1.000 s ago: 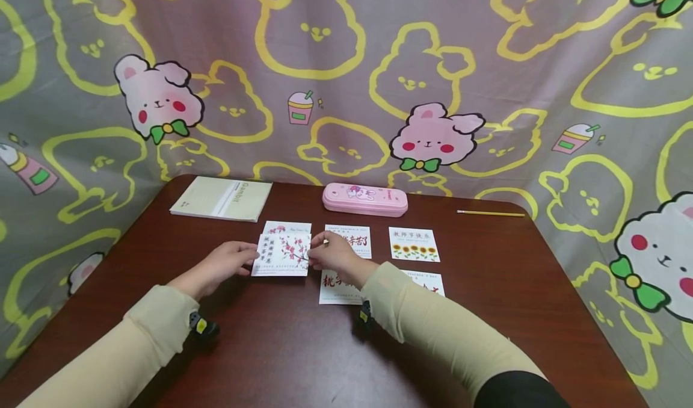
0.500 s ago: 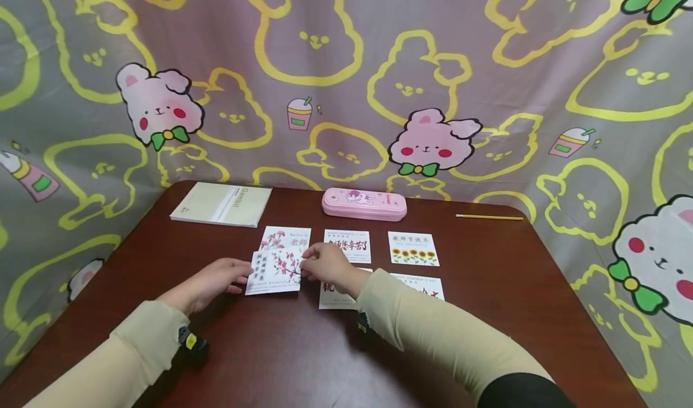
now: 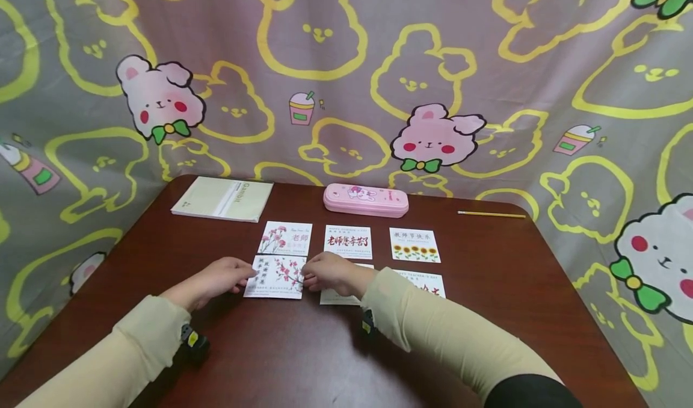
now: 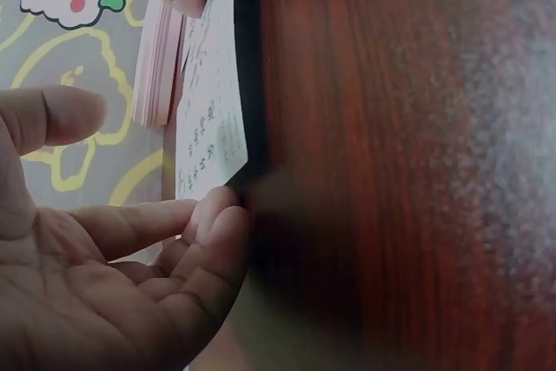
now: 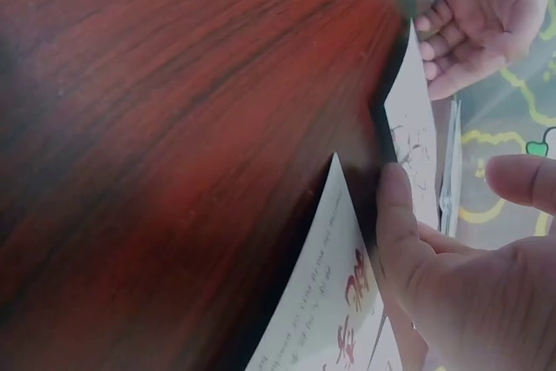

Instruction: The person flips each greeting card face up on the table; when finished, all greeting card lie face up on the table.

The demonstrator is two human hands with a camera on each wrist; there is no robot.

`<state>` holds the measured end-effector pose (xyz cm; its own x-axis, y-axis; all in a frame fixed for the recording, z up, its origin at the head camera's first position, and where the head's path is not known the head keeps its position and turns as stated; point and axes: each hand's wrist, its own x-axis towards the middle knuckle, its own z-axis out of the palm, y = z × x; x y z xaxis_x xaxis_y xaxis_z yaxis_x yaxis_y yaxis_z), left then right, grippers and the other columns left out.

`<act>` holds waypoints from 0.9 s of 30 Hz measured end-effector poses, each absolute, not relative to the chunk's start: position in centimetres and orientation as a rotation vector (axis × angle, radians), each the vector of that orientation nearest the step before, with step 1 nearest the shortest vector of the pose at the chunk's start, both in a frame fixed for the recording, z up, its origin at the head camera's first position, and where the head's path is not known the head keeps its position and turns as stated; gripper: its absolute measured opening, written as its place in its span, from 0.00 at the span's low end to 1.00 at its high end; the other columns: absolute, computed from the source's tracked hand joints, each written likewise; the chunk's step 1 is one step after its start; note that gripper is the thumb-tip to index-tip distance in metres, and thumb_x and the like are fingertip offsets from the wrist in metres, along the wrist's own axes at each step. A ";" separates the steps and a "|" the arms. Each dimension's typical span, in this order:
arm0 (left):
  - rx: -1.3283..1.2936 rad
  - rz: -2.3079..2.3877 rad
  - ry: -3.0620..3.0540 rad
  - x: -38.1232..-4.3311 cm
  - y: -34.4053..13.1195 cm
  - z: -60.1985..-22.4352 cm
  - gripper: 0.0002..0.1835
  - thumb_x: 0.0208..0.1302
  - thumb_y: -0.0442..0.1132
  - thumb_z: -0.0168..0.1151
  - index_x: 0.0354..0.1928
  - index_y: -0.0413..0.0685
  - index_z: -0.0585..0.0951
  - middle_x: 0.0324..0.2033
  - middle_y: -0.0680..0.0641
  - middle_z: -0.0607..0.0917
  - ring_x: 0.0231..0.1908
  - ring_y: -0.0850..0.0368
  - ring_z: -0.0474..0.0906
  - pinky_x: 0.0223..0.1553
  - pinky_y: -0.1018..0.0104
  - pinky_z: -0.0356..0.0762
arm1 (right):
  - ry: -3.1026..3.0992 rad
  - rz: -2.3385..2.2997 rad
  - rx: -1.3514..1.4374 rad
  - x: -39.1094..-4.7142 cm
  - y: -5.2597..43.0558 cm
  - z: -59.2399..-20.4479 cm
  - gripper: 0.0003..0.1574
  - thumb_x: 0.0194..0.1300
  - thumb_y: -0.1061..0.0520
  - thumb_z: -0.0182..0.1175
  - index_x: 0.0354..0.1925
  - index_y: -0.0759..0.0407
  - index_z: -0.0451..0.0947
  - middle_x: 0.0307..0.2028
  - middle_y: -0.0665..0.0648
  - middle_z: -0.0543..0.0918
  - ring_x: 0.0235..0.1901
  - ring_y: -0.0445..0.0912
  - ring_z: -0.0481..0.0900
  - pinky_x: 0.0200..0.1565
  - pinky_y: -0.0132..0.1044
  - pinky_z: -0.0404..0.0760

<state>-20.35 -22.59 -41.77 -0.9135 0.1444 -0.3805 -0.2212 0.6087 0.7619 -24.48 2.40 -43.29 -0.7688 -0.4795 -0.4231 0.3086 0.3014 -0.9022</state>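
Observation:
A white card with pink blossoms (image 3: 276, 277) lies on the table at the front left of a group of cards. My left hand (image 3: 221, 280) touches its left edge with the fingertips. In the left wrist view the thumb (image 4: 74, 116) stands apart from the card. At the card's right edge, my right hand (image 3: 332, 274) rests with its fingers against it; the right thumb (image 5: 521, 182) is also free of the card. Just behind lies a card with pink carnations (image 3: 284, 238). My right hand partly covers a card with red lettering (image 3: 338, 298).
Further right lie a red-lettered card (image 3: 349, 241), a sunflower card (image 3: 414, 245) and another red-lettered card (image 3: 430, 284), partly behind my right sleeve. Along the back are a notebook (image 3: 222, 198), a pink pencil case (image 3: 366, 200) and a yellow pencil (image 3: 489, 214). A patterned curtain (image 3: 346, 65) hangs behind.
The blossom card has come down toward me, off the carnation card it overlapped, and now lies flat in front of it. Both hands moved with it, and the right thumb has come away.

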 end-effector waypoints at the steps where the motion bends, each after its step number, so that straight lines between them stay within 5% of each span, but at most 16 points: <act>1: -0.053 1.209 2.440 -20.4 -22.6 -41.8 0.24 0.76 0.40 0.56 0.57 0.20 0.77 0.42 0.38 0.82 0.42 0.49 0.77 0.44 0.58 0.80 | 1.918 -1.527 -0.152 -24.4 2.4 -43.2 0.19 0.69 0.65 0.55 0.52 0.79 0.77 0.38 0.62 0.83 0.38 0.46 0.83 0.47 0.40 0.85; 13: 0.032 1.076 2.511 -20.4 -22.3 -41.4 0.18 0.73 0.40 0.58 0.47 0.27 0.83 0.29 0.47 0.80 0.32 0.53 0.75 0.36 0.61 0.74 | 1.922 -1.471 -0.163 -24.1 2.8 -42.9 0.17 0.69 0.65 0.55 0.50 0.78 0.78 0.35 0.62 0.85 0.36 0.46 0.84 0.46 0.40 0.86; 27: 0.120 0.980 2.537 -20.9 -23.1 -41.3 0.18 0.73 0.42 0.60 0.48 0.29 0.84 0.32 0.46 0.83 0.33 0.53 0.77 0.38 0.59 0.77 | 1.937 -1.509 -0.171 -23.9 3.1 -43.0 0.21 0.70 0.64 0.53 0.55 0.79 0.76 0.40 0.64 0.85 0.39 0.47 0.85 0.46 0.39 0.86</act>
<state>-20.93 -23.15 -41.28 -0.9096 0.2253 -0.3492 -0.0679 0.7485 0.6597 -23.91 3.15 -42.96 -0.7691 -0.4825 -0.4192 0.2884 0.3232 -0.9013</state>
